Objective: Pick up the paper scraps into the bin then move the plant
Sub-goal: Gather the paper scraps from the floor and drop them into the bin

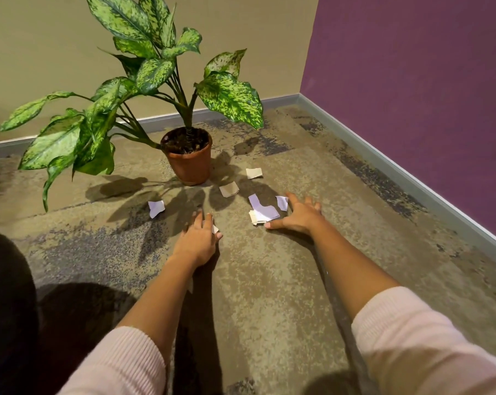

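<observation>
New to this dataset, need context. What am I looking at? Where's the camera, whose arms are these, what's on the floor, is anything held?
There is no machine here: a person works bare-handed. The single picture comes from a camera worn on their head, looking forward and down. On the carpet, in a room corner, stands a potted plant, with torn paper scraps scattered in front of it. The left hand pinches a small white scrap. The right hand, fingers spread, lies beside a little pile of scraps and holds nothing. No bin is in view.
</observation>
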`<state>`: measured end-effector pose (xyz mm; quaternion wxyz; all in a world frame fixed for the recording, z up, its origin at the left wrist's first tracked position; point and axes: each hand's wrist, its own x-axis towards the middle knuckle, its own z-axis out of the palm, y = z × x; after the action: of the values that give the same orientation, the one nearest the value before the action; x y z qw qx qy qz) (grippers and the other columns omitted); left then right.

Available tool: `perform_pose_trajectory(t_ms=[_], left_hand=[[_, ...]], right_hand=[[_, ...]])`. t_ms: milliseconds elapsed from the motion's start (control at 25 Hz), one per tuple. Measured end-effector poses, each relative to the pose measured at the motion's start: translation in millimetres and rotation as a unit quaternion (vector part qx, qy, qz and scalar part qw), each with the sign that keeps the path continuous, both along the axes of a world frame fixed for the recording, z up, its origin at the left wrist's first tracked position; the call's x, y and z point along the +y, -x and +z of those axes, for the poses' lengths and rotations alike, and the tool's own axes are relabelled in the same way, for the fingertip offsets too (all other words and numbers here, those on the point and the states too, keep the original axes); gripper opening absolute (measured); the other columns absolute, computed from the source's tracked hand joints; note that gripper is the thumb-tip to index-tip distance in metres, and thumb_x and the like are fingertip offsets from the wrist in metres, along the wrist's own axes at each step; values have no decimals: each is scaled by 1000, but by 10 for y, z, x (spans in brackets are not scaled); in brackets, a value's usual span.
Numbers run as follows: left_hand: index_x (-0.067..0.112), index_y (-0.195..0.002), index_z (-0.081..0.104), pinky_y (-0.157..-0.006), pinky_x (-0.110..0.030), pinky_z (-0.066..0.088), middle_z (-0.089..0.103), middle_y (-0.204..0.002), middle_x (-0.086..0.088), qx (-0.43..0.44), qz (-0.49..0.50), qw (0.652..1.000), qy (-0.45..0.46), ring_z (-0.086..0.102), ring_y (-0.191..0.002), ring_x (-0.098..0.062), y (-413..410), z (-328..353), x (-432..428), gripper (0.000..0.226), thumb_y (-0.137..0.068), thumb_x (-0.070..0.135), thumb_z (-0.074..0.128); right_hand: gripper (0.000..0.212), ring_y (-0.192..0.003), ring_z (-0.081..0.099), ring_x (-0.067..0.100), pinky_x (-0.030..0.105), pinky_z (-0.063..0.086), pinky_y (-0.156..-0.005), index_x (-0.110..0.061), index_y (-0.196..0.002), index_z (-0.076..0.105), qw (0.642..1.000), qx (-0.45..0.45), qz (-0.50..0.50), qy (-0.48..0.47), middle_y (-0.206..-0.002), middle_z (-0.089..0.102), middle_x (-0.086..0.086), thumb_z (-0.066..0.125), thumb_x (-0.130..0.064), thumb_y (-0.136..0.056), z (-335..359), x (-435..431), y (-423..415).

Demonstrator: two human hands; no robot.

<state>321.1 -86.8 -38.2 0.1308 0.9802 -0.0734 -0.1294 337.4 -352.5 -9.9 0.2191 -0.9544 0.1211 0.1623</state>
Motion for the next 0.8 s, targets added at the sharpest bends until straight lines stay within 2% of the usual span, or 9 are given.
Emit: perform_pose_trajectory(t_ms=[200, 280, 320, 400, 440, 480, 560, 640, 800], left_hand=[[13, -155, 3, -117, -42, 23, 0, -163, -13, -23, -23, 998, 55, 16, -148, -32, -330, 1, -220, 72, -100, 36, 44], [19, -156, 0, -115, -42, 27, 0, -163, -11, -24, -32, 996, 76, 25, -145, -34, -474, 20, -353, 73, -100, 31, 45], [21, -156, -2, -114, -43, 29, -4, -163, -10, -21, -37, 996, 81, 27, -144, -35, -543, 26, -405, 75, -99, 30, 46], [24, -155, -5, -113, -45, 33, -14, -162, -7, -5, -52, 996, 69, 28, -143, -36, -668, 26, -478, 82, -96, 28, 51], [26, -155, -6, -113, -47, 32, -19, -161, -5, 8, -58, 997, 54, 24, -145, -36, -730, 23, -506, 85, -94, 29, 52], [29, -155, -6, -115, -50, 27, -23, -160, -4, 20, -65, 997, 33, 14, -148, -36, -782, 22, -527, 84, -93, 29, 51], [35, -154, -6, -120, -54, 13, -24, -160, -4, 43, -88, 995, -17, -6, -149, -35, -879, 40, -555, 81, -93, 26, 46], [38, -154, -3, -119, -51, 11, -17, -162, -6, 82, -86, 992, -42, -5, -149, -35, -980, 119, -578, 79, -93, 26, 45], [33, -154, 16, -119, -51, 19, 2, -163, -11, 118, -64, 989, -65, 4, -149, -39, -1127, 211, -590, 71, -92, 32, 50]], right_hand=[[110, -144, 8, 39, 60, 18, -113, -50, -143, 23, 997, -42, 70, -14, -157, 19, 5, 66, -84, -48, -153, 224, -213], [98, -144, 15, 36, 55, 23, -114, -50, -138, 38, 987, -42, 154, 16, -155, 28, 3, 59, -86, -49, -199, 332, -286], [87, -141, 26, 33, 50, 30, -111, -48, -128, 50, 982, -51, 179, 11, -149, 39, 2, 57, -86, -50, -204, 374, -324], [54, -107, 60, 22, 33, 49, -85, -38, -94, 66, 979, -99, 170, -54, -110, 67, -3, 64, -76, -56, -166, 409, -401], [42, -88, 64, 18, 28, 48, -70, -34, -84, 66, 976, -124, 161, -79, -91, 68, -6, 67, -69, -61, -148, 406, -466], [34, -83, 63, 18, 27, 46, -66, -32, -81, 66, 975, -137, 154, -87, -85, 67, -6, 68, -63, -65, -137, 399, -540], [29, -103, 56, 23, 36, 48, -83, -35, -98, 64, 976, -139, 166, -37, -104, 64, -1, 61, -53, -75, -113, 406, -704], [44, -125, 41, 29, 47, 39, -103, -36, -122, 56, 971, -120, 201, 48, -130, 53, 4, 52, -46, -79, -125, 427, -864], [54, -142, 17, 39, 53, 31, -110, -29, -138, 46, 967, -120, 210, 73, -157, 22, 8, 52, -24, -84, -208, 532, -1074]])
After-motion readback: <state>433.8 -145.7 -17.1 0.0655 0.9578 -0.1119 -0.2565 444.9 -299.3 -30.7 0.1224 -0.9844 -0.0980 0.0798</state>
